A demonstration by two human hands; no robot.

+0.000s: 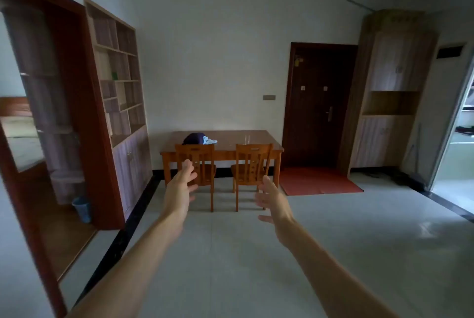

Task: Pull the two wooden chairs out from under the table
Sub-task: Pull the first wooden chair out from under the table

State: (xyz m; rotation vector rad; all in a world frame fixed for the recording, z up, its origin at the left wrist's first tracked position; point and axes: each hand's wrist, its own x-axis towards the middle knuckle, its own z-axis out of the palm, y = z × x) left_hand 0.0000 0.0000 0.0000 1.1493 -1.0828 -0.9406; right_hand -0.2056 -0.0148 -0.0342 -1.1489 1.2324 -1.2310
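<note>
Two orange wooden chairs stand side by side at the near edge of a wooden table against the far wall. The left chair and the right chair have their backs towards me and their seats partly under the tabletop. Both my arms stretch forward. My left hand is open, fingers spread, and overlaps the left chair in the image. My right hand is open too, in front of the right chair. Both hands look well short of the chairs and hold nothing.
A dark bundle and a light blue cloth lie on the table, with a clear glass. A tall shelf unit lines the left wall, a dark door and a red mat are right of the table. Pale tiled floor lies between me and the chairs.
</note>
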